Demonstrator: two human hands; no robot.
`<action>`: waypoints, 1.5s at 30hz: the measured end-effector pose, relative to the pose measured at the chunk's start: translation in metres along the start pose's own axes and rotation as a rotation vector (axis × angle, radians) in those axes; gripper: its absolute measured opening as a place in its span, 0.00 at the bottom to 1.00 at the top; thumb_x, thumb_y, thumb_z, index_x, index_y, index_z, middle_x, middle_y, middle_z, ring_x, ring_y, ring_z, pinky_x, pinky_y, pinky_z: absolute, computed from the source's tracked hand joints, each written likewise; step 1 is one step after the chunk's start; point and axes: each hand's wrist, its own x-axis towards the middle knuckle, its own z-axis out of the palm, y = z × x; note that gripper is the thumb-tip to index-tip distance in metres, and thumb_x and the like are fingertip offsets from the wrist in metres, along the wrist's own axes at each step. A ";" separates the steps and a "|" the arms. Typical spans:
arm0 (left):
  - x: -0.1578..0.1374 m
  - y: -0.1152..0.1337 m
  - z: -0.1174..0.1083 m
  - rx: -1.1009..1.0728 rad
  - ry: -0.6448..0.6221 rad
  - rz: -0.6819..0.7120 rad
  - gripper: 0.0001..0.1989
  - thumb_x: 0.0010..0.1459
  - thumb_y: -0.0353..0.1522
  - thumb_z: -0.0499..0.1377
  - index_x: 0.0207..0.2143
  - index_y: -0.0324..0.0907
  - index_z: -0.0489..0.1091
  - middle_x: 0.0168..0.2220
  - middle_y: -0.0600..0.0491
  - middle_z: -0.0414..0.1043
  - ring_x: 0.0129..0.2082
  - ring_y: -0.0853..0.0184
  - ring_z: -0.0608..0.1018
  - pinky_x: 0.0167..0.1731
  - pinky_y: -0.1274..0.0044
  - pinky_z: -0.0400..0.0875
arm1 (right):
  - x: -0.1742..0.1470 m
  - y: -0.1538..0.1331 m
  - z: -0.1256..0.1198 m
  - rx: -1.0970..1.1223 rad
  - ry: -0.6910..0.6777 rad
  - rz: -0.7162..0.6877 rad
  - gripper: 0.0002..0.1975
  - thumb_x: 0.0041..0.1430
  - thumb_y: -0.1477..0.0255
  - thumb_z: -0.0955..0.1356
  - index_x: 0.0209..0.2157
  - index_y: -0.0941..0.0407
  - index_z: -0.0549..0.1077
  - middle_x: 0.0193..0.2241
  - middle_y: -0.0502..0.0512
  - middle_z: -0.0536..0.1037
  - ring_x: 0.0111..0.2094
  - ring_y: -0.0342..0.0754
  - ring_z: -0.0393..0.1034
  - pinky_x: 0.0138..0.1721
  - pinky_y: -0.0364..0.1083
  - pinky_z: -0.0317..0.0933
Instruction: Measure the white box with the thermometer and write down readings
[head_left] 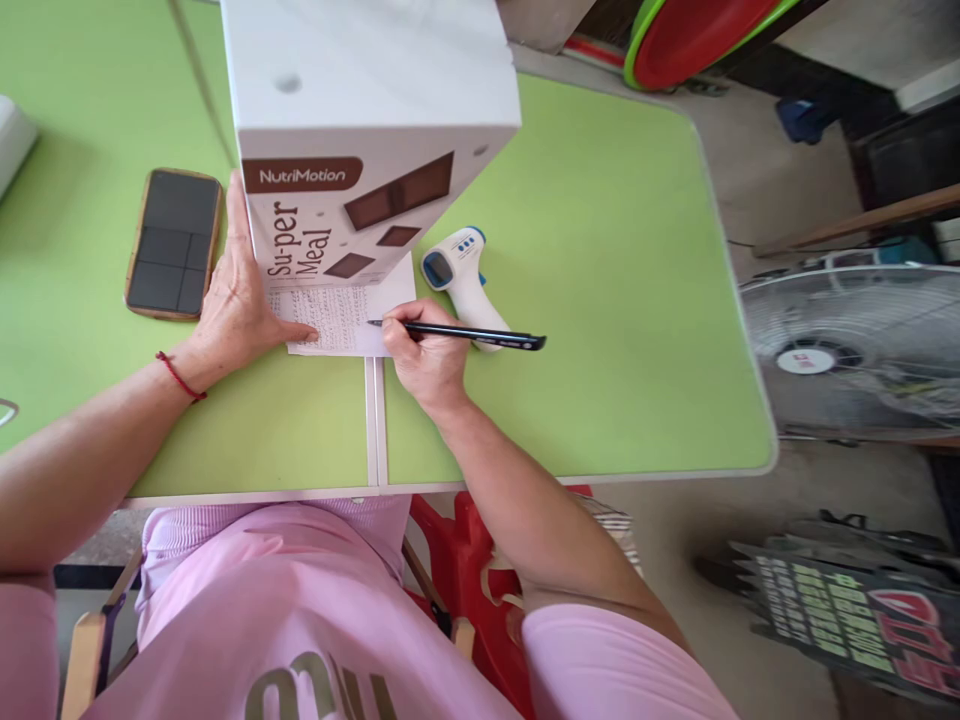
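Observation:
My right hand (431,355) is closed around a black pen (480,334), its tip at the handwritten paper (330,315). Rows of small dark writing cover the paper's left and middle, while its right end is blank. Stretched along the left side of a white box (300,225) marked "NutriMotion Su-per Meal" are the fingers of my left hand (240,305); its thumb rests on the paper's lower left. The box stands over the paper's far part and hides it. A white and blue infrared thermometer (461,275) lies just beyond my right hand.
A phone in a brown case (172,243) lies left of my left hand on the green folding table (615,300). The table's seam (376,425) runs toward me. On the right are a fan (840,350) and a printed bag (847,610). A red stool (472,570) stands below the table edge.

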 end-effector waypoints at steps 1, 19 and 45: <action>0.000 0.001 0.000 0.010 -0.008 -0.007 0.76 0.27 0.56 0.83 0.73 0.48 0.50 0.74 0.37 0.54 0.79 0.34 0.44 0.79 0.49 0.41 | 0.000 0.000 0.000 0.007 0.007 -0.007 0.07 0.59 0.67 0.67 0.28 0.53 0.71 0.22 0.46 0.72 0.23 0.43 0.65 0.26 0.44 0.63; 0.000 -0.001 0.002 -0.008 0.019 -0.005 0.80 0.25 0.58 0.82 0.75 0.49 0.45 0.73 0.36 0.54 0.78 0.34 0.49 0.79 0.49 0.42 | 0.000 0.001 -0.003 -0.018 -0.050 0.057 0.07 0.59 0.66 0.68 0.29 0.53 0.69 0.25 0.48 0.71 0.26 0.44 0.66 0.30 0.45 0.65; 0.006 0.003 -0.006 -0.135 0.124 0.021 0.60 0.57 0.65 0.64 0.78 0.51 0.38 0.72 0.37 0.56 0.73 0.41 0.62 0.71 0.51 0.63 | 0.011 0.030 -0.029 -0.490 -0.198 -0.224 0.20 0.68 0.75 0.62 0.52 0.52 0.82 0.41 0.61 0.75 0.44 0.56 0.72 0.48 0.60 0.71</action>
